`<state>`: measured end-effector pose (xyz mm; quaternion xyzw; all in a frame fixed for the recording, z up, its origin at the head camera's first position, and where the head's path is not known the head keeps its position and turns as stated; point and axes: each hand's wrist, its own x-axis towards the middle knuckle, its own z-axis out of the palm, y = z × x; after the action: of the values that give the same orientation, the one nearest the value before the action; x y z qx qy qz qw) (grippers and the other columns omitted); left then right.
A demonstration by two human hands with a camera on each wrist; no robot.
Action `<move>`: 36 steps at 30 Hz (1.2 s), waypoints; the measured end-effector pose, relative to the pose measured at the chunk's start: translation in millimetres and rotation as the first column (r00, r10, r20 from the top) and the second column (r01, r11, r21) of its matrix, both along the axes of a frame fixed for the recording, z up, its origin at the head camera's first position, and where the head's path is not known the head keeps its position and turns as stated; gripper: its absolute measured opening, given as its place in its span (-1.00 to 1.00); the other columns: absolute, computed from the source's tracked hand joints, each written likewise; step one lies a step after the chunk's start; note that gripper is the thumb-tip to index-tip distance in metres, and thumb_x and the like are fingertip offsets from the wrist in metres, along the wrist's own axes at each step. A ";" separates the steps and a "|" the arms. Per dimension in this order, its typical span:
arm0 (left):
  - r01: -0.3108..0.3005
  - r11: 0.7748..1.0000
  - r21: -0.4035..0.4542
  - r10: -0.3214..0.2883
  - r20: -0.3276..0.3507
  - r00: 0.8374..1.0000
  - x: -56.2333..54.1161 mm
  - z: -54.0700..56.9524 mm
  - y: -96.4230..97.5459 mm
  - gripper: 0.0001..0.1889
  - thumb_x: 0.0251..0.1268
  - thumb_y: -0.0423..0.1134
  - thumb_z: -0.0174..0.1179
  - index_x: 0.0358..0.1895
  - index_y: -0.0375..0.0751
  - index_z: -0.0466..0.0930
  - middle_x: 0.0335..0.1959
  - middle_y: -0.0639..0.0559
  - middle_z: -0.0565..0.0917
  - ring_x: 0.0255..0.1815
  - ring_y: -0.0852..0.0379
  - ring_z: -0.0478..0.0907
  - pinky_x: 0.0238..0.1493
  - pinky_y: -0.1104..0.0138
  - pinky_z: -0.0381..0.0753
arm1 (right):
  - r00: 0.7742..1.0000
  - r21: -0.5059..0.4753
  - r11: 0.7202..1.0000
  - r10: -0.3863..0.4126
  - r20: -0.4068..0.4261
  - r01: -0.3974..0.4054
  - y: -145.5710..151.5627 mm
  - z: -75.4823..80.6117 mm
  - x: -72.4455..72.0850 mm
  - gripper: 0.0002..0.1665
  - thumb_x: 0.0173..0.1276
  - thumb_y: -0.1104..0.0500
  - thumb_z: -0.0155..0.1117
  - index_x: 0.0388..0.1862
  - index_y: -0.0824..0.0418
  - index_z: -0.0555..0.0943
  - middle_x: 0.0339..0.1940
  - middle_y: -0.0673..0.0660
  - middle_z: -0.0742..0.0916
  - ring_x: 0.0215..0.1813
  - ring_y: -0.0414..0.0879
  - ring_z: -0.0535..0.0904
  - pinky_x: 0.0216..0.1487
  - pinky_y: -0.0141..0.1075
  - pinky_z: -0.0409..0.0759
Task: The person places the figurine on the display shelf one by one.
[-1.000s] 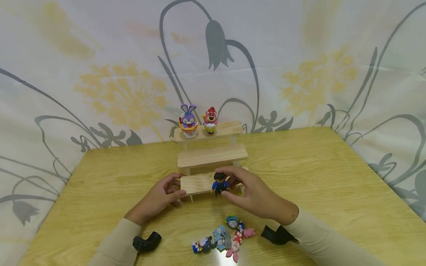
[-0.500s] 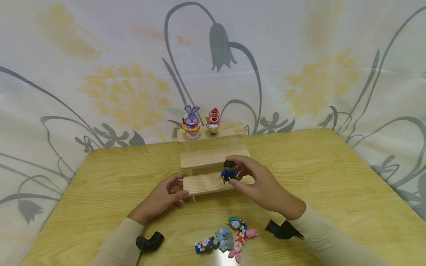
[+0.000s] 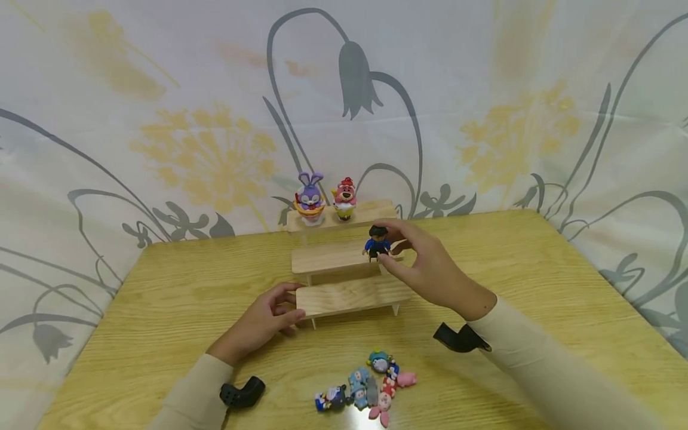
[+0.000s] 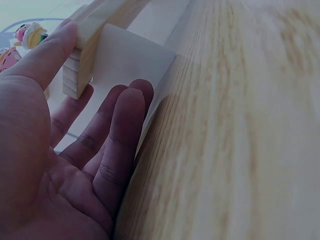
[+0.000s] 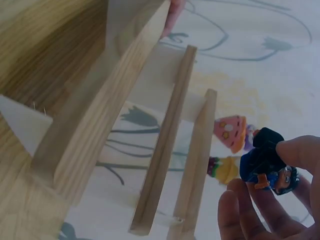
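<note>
A three-tier wooden display stand [image 3: 352, 295] stands on the table. My left hand [image 3: 264, 315] grips the left end of its lowest step, thumb on the upper edge and fingertips at the underside in the left wrist view. My right hand [image 3: 427, 267] pinches a small toy figure [image 3: 377, 241] with black hair, blue sleeves and dark clothes. It is upright in the head view, overlapping the right part of the middle step. The thumb and fingers hold it from both ends in the right wrist view. A purple rabbit figurine [image 3: 310, 199] and a pink bear figurine [image 3: 344, 199] stand on the top step.
Several small figures lie in a group on the table in front of the stand, among them a pink rabbit [image 3: 383, 401] and a black-and-blue one [image 3: 332, 398]. A patterned cloth [image 3: 484, 155] hangs behind the table. Black wrist devices [image 3: 243, 393] sit at both sleeves.
My right hand has lifted the toy figure up and back, from the lowest step's front edge to the middle step. The left hand keeps its hold on the stand. The view has shifted slightly.
</note>
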<state>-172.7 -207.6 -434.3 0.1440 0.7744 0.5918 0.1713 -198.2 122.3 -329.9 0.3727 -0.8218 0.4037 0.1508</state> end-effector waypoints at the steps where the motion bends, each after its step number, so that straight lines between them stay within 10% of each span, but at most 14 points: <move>1: 0.002 1.000 0.000 -0.002 -0.002 1.000 -0.1 0.1 0.0 -0.36 0.46 -0.14 0.22 0.48 -0.20 0.21 0.21 -0.34 0.45 -0.07 0.04 0.67 -0.18 0.20 0.74 | 1.000 0.002 1.000 -0.006 -0.005 0.006 0.3 1.3 -2.7 -0.34 0.35 0.34 0.36 0.40 0.24 0.41 0.04 0.16 0.68 0.05 -0.04 0.63 -0.02 -0.19 0.70; 36: 0.006 1.000 -0.021 -0.006 -0.012 1.000 1.2 2.7 -1.3 -0.34 0.46 -0.11 0.21 0.49 -0.24 0.18 0.21 -0.34 0.44 -0.08 0.08 0.68 -0.16 0.20 0.73 | 0.990 0.095 0.986 -0.137 0.022 0.134 -7.4 10.9 -68.8 -0.32 0.45 0.27 0.27 0.50 0.18 0.30 0.12 0.28 0.66 -0.03 0.09 0.69 -0.11 -0.08 0.69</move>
<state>-171.4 -209.0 -431.6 0.1482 0.7810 0.5824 0.1699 -267.0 114.9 -319.0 0.3170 -0.8651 0.3591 0.1488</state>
